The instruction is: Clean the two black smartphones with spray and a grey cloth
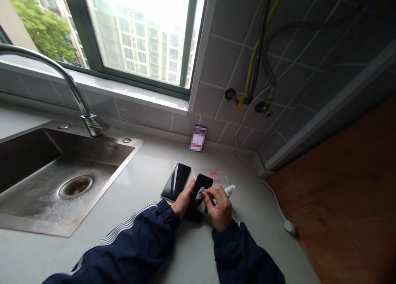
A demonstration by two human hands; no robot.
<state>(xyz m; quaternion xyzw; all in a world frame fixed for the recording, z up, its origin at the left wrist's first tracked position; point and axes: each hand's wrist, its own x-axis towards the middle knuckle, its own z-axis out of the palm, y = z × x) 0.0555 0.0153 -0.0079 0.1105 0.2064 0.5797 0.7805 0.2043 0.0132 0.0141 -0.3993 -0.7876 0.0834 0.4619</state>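
My left hand (183,199) grips the left edge of a black smartphone (202,181), which lies face up at a slant over the counter. Between the fingertips of my right hand (220,206) is pinched a small whitish cloth (199,193), touching the phone's dark screen. A second smartphone (176,181) rests just left of my left hand, its glossy screen reflecting the window. Behind my right hand pokes out the white tip of a small bottle (229,190); the rest of it is mostly hidden. Beyond the held phone is a clear plastic sleeve (202,170) with a pink piece (214,176) on it.
A steel sink (102,168) with a tall curved faucet (72,86) is set into the pale counter (130,218) on the left. Against the tiled wall leans a blurred pinkish card (198,139). A white cable (247,168) runs down the right side beside a wooden panel (346,185).
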